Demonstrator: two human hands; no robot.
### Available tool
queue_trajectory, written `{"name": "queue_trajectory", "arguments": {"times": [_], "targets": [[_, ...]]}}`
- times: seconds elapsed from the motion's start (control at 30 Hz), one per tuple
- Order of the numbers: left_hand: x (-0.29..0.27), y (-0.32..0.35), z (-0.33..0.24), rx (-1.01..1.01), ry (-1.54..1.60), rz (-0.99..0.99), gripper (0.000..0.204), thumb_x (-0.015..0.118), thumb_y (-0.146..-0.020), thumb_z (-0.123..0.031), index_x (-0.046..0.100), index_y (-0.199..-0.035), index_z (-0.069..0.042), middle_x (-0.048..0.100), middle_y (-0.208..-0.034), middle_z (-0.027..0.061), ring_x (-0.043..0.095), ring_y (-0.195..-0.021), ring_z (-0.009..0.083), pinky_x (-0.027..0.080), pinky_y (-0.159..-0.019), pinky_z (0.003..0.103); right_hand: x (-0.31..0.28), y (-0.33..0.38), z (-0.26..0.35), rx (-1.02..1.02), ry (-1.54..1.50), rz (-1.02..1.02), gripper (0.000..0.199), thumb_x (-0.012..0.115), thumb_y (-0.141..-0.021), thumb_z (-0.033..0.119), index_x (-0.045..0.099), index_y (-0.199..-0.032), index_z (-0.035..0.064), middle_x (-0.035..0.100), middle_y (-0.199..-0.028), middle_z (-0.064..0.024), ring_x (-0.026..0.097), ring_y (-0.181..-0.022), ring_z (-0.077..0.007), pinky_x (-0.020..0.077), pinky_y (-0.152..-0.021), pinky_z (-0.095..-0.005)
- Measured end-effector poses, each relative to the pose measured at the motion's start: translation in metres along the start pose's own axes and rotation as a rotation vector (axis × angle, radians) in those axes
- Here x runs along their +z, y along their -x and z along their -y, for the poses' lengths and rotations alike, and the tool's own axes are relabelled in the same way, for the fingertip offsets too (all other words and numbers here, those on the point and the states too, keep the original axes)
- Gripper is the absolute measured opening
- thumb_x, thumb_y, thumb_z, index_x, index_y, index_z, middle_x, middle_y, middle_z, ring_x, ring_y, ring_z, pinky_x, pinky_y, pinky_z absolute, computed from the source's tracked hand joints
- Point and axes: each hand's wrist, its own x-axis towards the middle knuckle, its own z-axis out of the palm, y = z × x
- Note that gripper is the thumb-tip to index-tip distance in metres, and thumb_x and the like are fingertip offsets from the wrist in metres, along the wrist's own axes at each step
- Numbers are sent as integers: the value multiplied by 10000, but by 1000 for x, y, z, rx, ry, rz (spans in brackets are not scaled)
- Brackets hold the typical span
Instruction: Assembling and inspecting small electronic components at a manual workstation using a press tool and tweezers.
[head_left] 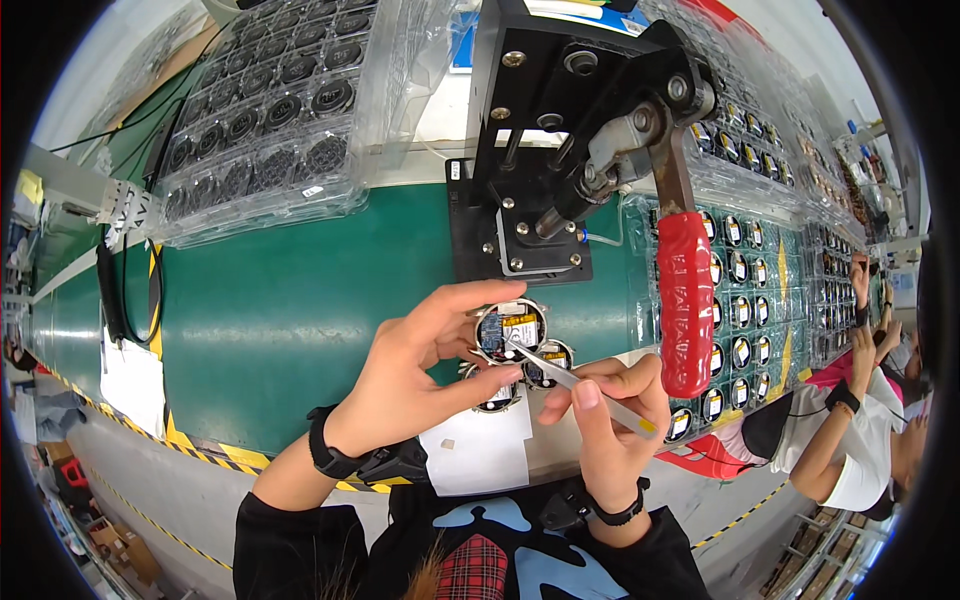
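Observation:
Between its thumb and fingers, my left hand (430, 345) grips a round watch case (511, 331) by the rim. Inside the case show a blue circuit board, a yellow strip and a white-labelled battery. My right hand (612, 405) pinches metal tweezers (560, 374), whose tips reach into the case near the battery; whether they touch it is too small to tell. Just below lie two similar cases: one (547, 364) right beside the tweezers, another (495, 396) partly under my left thumb. A white sheet (475, 450) lies on the bench close to my wrists.
A black toggle press (520, 230) with a red handle (685, 305) stands ahead. Clear trays of round black parts (262, 115) are stacked at left. Trays of cases (740, 310) fill the right. At far right, a co-worker's arm (838, 420) reaches in. A black cable (112, 290) hangs left.

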Motion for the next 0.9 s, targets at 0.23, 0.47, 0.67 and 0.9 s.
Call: {"name": "queue_trajectory", "arguments": {"times": [0.23,0.47,0.67,0.9], "targets": [[2,1,1,0,38,24,598,625,-785,134,392,-1321,11,536,-1246,143,575,-1081,181,502,-895,322,-3,-1,-3,-31,-69,-73,182,571,-888,75,393,-870,40,575,-743,-154,594,-548,-209,505,-506,-311],[4,-1,4,2,103,-5,561,625,-824,71,425,-1340,-21,566,-1185,108,590,-915,114,519,-790,277,-5,-5,-8,-13,-104,-93,170,575,-888,89,410,-874,49,564,-712,-135,573,-540,-193,483,-489,-295],[2,0,3,-3,77,37,550,605,-829,83,413,-1337,-9,559,-1200,120,590,-963,138,518,-814,290,-5,-4,-6,44,-116,-90,170,579,-885,93,415,-877,53,558,-694,-122,565,-548,-180,468,-478,-285],[2,1,3,22,40,66,554,570,-834,110,369,-1341,16,549,-1229,145,600,-1038,187,521,-811,290,-1,-4,-5,13,-177,-88,162,576,-885,93,418,-886,59,553,-700,-117,544,-537,-181,449,-482,-282]]}}
